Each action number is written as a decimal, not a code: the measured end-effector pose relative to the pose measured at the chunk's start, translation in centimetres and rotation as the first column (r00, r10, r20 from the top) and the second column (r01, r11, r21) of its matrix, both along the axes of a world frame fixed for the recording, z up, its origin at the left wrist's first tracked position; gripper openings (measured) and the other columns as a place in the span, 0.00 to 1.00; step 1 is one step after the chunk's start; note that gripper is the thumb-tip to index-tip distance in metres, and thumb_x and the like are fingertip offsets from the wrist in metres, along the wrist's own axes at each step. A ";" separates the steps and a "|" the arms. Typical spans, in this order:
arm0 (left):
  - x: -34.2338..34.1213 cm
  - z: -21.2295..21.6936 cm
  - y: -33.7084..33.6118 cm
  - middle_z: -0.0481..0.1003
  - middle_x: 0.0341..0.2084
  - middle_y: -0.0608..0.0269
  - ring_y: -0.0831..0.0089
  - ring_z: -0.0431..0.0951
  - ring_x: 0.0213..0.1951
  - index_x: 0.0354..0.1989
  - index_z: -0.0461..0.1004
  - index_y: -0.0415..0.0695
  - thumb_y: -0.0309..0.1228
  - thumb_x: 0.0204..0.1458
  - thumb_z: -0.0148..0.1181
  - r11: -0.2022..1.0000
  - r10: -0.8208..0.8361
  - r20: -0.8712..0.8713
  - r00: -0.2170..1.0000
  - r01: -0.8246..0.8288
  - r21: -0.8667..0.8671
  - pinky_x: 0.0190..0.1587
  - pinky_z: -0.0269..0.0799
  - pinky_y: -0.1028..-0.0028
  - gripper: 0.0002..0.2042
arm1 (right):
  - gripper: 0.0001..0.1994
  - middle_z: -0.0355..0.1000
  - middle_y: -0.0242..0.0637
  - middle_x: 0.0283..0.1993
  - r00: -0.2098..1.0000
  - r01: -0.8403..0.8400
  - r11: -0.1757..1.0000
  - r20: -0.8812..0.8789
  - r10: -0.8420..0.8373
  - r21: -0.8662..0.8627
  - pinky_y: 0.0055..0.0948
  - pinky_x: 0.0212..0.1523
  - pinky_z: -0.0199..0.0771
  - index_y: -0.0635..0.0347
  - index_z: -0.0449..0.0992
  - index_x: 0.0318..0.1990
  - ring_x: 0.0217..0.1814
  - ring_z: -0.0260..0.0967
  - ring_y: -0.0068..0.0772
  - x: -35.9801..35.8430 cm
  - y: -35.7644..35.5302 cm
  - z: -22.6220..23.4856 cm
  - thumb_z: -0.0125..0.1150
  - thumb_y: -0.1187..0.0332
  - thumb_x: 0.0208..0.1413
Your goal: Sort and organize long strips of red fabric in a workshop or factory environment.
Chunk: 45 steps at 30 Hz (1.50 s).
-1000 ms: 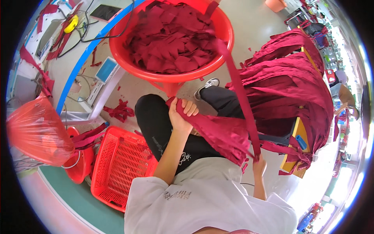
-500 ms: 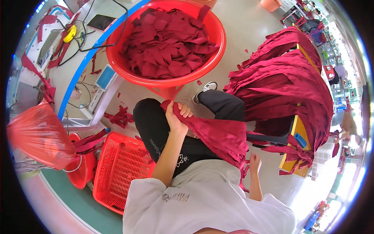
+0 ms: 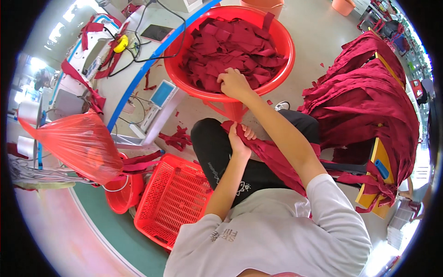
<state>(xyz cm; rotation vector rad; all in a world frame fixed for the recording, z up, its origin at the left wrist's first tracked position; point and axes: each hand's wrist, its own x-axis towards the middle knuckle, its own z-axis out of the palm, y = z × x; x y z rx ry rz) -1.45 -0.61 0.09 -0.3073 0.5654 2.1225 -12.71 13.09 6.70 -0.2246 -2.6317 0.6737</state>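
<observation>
My left hand [image 3: 241, 140] is closed round the top end of a bundle of dark red fabric strips [image 3: 272, 154] lying across my lap. The bundle trails down to the right and passes under my right forearm. My right hand [image 3: 235, 84] reaches over the near rim of a red plastic basin [image 3: 289, 64]. Its fingers are curled in a pinch at the pile of dark red fabric pieces [image 3: 230, 48], touching one at the near edge. My hand hides part of that piece.
More strips [image 3: 360, 97] hang over a yellow-edged rack at the right. A red basket [image 3: 170, 203], a red bucket [image 3: 121, 198] and a red plastic bag [image 3: 83, 147] are at the left. A blue-edged table [image 3: 152, 67] with cables and a phone stands at the upper left.
My right hand has swung up from beside my right hip to the basin, crossing over the strips. My left hand still grips the bundle. The whole view has shifted.
</observation>
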 end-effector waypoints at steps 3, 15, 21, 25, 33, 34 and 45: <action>0.1 0.2 -0.3 0.57 0.13 0.72 0.75 0.57 0.18 0.22 0.62 0.49 0.47 0.58 0.43 0.999 0.012 -0.007 1.000 -0.013 -0.033 0.27 0.56 0.72 0.18 | 0.13 0.69 0.61 0.45 0.993 0.113 0.980 0.054 -0.106 -0.164 0.52 0.49 0.72 0.69 0.68 0.41 0.47 0.70 0.63 -0.4 0.6 -0.1 0.54 0.73 0.46; 0.1 0.6 0.2 0.58 0.12 0.70 0.73 0.58 0.17 0.22 0.63 0.48 0.46 0.60 0.43 0.996 -0.018 0.016 1.000 0.020 -0.082 0.28 0.58 0.71 0.18 | 0.10 0.77 0.52 0.37 0.956 0.230 0.924 0.249 -0.155 -0.307 0.40 0.46 0.75 0.61 0.81 0.36 0.43 0.77 0.46 -1.4 4.7 -1.1 0.60 0.66 0.50; 0.3 0.4 0.5 0.59 0.13 0.70 0.74 0.58 0.17 0.21 0.63 0.48 0.47 0.60 0.43 0.996 -0.026 -0.001 1.000 0.026 -0.089 0.27 0.58 0.71 0.19 | 0.12 0.80 0.39 0.40 0.957 0.005 0.725 -0.206 -0.202 -0.689 0.24 0.46 0.72 0.63 0.81 0.43 0.42 0.76 0.26 0.0 5.7 1.0 0.61 0.70 0.54; 0.5 0.9 0.4 0.59 0.12 0.70 0.74 0.58 0.17 0.21 0.63 0.48 0.46 0.60 0.43 0.996 0.007 0.009 1.000 -0.006 -0.084 0.27 0.58 0.71 0.19 | 0.10 0.79 0.32 0.43 0.920 -0.180 0.567 -0.341 -0.192 -0.804 0.20 0.48 0.71 0.63 0.82 0.44 0.43 0.72 0.18 4.5 5.6 12.4 0.63 0.73 0.53; 0.3 0.9 0.8 0.59 0.12 0.70 0.74 0.58 0.16 0.21 0.63 0.48 0.46 0.61 0.42 0.997 -0.001 0.005 1.000 0.001 -0.073 0.27 0.59 0.70 0.19 | 0.09 0.74 0.38 0.42 0.383 -0.831 0.345 -0.899 -0.213 -0.436 0.29 0.49 0.68 0.63 0.76 0.41 0.44 0.70 0.28 26.5 6.5 27.9 0.55 0.68 0.58; 0.2 0.9 0.8 0.59 0.12 0.69 0.74 0.59 0.16 0.21 0.63 0.48 0.45 0.61 0.42 0.998 0.006 0.012 1.000 -0.005 -0.063 0.27 0.59 0.70 0.19 | 0.07 0.74 0.35 0.37 0.319 -0.895 0.293 -0.941 -0.108 -0.337 0.25 0.41 0.67 0.60 0.77 0.36 0.37 0.70 0.23 28.6 6.4 28.7 0.55 0.68 0.57; 0.5 2.0 0.8 0.63 0.13 0.69 0.76 0.62 0.16 0.26 0.70 0.47 0.48 0.63 0.43 0.996 -0.075 -0.148 0.986 0.067 -0.056 0.27 0.61 0.73 0.20 | 0.06 0.72 0.33 0.30 0.995 -0.092 0.919 0.001 0.099 -0.383 0.24 0.33 0.68 0.64 0.77 0.38 0.32 0.70 0.26 19.2 -1.8 10.6 0.59 0.78 0.53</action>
